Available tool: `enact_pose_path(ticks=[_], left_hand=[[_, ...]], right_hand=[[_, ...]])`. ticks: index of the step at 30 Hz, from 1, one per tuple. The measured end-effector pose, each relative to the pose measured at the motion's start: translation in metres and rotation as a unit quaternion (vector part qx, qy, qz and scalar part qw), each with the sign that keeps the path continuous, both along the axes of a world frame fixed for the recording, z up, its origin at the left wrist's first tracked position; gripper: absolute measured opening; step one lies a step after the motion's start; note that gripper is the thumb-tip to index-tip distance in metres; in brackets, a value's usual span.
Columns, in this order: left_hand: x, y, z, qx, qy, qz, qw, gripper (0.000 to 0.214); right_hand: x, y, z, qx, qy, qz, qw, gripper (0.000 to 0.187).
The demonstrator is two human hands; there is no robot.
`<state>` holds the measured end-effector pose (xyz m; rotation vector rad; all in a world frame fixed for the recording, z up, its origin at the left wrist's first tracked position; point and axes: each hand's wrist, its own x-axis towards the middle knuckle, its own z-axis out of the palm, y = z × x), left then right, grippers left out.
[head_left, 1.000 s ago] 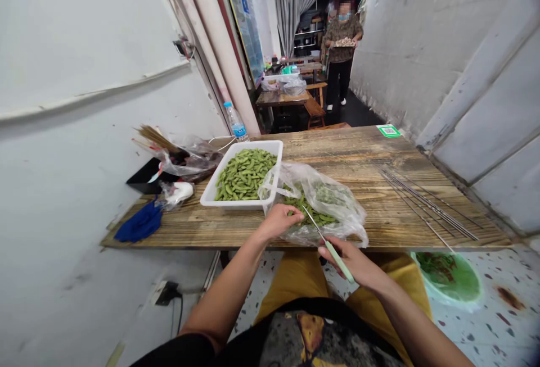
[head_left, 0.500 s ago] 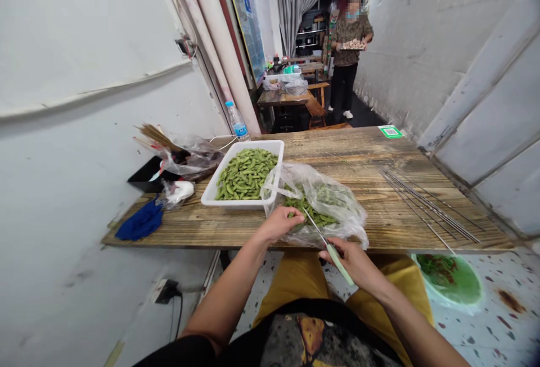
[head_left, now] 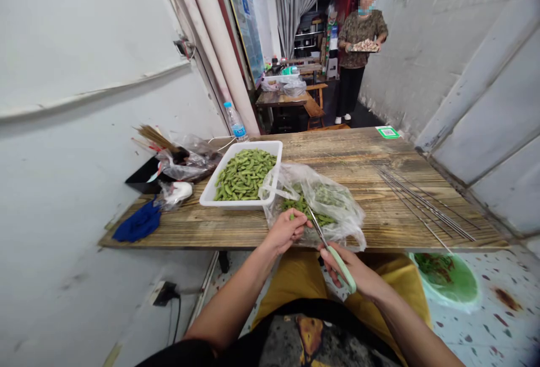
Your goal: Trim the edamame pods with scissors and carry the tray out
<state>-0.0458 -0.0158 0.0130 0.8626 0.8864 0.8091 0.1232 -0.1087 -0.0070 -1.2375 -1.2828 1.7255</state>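
Green-handled scissors (head_left: 338, 264) are in the right hand (head_left: 358, 268); the left hand (head_left: 284, 234), pinching a pod (head_left: 292, 217), should avoid their cutting line.

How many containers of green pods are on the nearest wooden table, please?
2: the white tub, left of centre, and the clear plastic bag overlapping its right edge, just beyond the left hand. Any in the partly covered black box would be hidden.

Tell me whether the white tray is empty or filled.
Filled, at least across its base: green pods lie piled inside the white tray.
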Motion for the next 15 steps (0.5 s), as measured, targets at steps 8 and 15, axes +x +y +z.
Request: enact_pose_path(ticks=[8, 15], left_hand=[[-0.006, -0.014, 0.004, 0.015, -0.004, -0.011, 1.000, 0.035], [-0.069, 0.025, 0.037, 0.265, 0.200, 0.252, 0.909, 0.020]], right_hand=[[-0.003, 0.005, -0.001, -0.039, 0.030, -0.011, 0.999, 0.036], [0.005, 0.042, 0.007, -0.209, 0.213, -0.022, 0.954, 0.041]])
